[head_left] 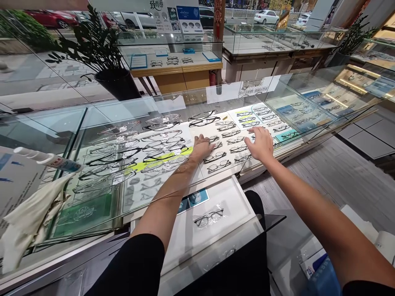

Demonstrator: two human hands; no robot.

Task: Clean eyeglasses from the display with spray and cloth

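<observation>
My left hand (pixel 202 149) reaches in among rows of eyeglasses in the glass display case (pixel 173 102). Its fingers are stretched out beside a pair of glasses (pixel 217 145), and whether they touch it cannot be told. To the right, my right hand (pixel 261 144) hovers over or rests at the end of another row, thumb apart from the curved fingers, close to a pair of glasses (pixel 237 139). Neither hand visibly grips anything. Closer to me, dark-rimmed glasses (pixel 209 218) in a clear bag lie in a pulled-out white drawer (pixel 182 242).
A white spray bottle (pixel 51 159) and a pale cloth (pixel 33 213) lie on the glass at left. Beyond the counter stand a potted plant (pixel 114 80) and another display case (pixel 173 51). A blue object (pixel 324 277) is at lower right.
</observation>
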